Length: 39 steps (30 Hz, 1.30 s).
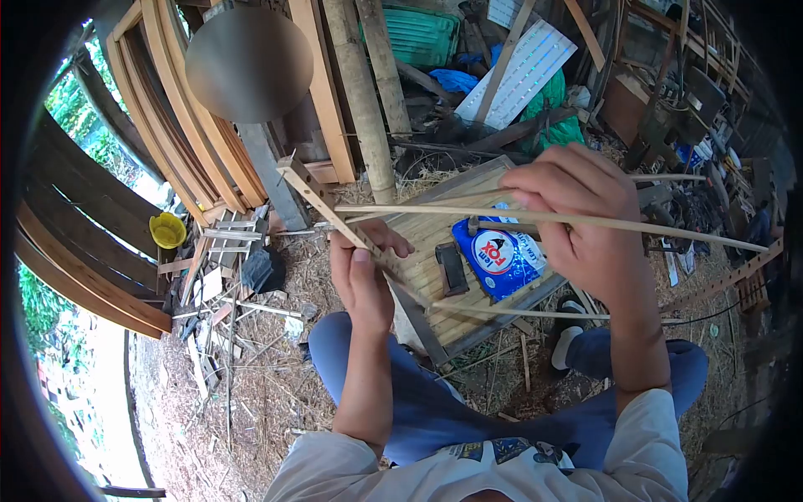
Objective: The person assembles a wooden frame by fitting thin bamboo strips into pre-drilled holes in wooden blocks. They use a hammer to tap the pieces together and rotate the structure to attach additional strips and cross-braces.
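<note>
My left hand (pixel 364 272) is closed around a wooden strip with a row of holes (pixel 314 194), tilted in front of me. From this strip, long thin wooden sticks (pixel 435 212) run rightward to a second holed strip (pixel 711 280). My right hand (pixel 577 217) has its fingers curled around a thin stick that passes behind them; its exact grip point is hidden. Below the hands is a bamboo-topped bench (pixel 414 243). On it lie a blue "lem FOX" glue bag (pixel 502 259) and a dark rectangular block (pixel 452 269). A small stick-like handle (pixel 506 225) crosses the bag.
A person, face blurred, is by the wooden frames (pixel 159 109) at upper left. Bamboo posts (pixel 360 100) stand behind the bench. A yellow bucket (pixel 167 230), a black bag (pixel 263 270) and scrap wood lie left. A white panel (pixel 519 71) leans among clutter behind.
</note>
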Available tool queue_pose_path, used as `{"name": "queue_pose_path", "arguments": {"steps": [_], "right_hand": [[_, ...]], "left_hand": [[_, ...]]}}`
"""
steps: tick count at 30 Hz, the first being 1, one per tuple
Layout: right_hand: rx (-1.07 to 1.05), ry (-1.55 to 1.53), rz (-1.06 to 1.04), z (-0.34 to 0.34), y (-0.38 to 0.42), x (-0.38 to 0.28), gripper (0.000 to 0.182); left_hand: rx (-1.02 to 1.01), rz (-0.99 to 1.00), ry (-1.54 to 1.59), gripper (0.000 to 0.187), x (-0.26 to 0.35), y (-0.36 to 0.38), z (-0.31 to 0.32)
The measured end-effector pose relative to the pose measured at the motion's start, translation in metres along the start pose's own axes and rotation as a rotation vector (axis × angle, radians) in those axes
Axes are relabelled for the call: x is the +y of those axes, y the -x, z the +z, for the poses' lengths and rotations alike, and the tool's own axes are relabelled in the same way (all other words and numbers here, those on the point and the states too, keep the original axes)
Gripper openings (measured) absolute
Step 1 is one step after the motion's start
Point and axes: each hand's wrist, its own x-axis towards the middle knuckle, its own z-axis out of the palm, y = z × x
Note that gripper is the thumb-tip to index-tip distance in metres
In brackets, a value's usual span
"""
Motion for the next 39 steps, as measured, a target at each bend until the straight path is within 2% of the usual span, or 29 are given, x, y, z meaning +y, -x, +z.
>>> {"name": "queue_pose_path", "arguments": {"steps": [4,8,9,12,14,15,18,24,27,30,31,34,38,39], "right_hand": [[0.080,-0.020,-0.016,0.014,0.009,-0.010,0.020],[0.132,0.147,-0.109,0.021,0.015,-0.015,0.025],[0.135,0.187,-0.120,0.021,0.018,-0.017,0.026],[0.013,0.203,-0.045,0.020,0.029,-0.028,0.027],[0.040,0.151,-0.041,0.022,0.031,-0.028,0.027],[0.052,0.124,-0.041,0.022,0.032,-0.028,0.027],[-0.115,0.038,0.055,0.001,0.022,-0.035,0.028],[-0.236,-0.267,0.337,-0.025,0.013,-0.058,0.019],[-0.215,-0.086,0.255,-0.029,0.010,-0.058,0.019],[-0.200,0.066,0.132,-0.030,0.010,-0.053,0.020],[-0.129,0.114,0.047,-0.026,0.013,-0.047,0.020],[0.023,0.195,-0.128,-0.010,0.026,-0.030,0.021],[0.067,0.232,-0.141,0.003,0.027,-0.022,0.020],[0.048,0.232,-0.117,0.005,0.028,-0.024,0.020]], "left_hand": [[-0.084,-0.130,0.126,0.043,0.039,0.000,-0.003],[0.016,-0.106,-0.104,0.053,0.040,0.002,0.006],[-0.016,-0.099,-0.108,0.062,0.036,0.003,0.002],[0.068,-0.058,-0.134,0.071,0.030,0.005,0.004],[0.062,-0.054,-0.136,0.072,0.029,0.006,0.005],[0.054,-0.059,-0.125,0.066,0.029,0.006,0.005],[0.025,-0.088,-0.072,0.039,0.034,0.006,0.007],[-0.004,-0.090,-0.100,0.036,0.036,0.005,0.009],[0.003,-0.116,-0.091,0.043,0.032,0.004,0.003],[-0.089,-0.147,0.045,0.039,0.039,0.001,0.002],[-0.036,-0.168,0.044,0.043,0.049,-0.002,0.009],[-0.095,-0.216,0.029,0.047,0.056,0.002,0.002],[-0.032,-0.162,-0.120,0.042,0.059,0.002,0.015],[0.007,-0.199,-0.113,0.042,0.058,0.002,0.015]]}}
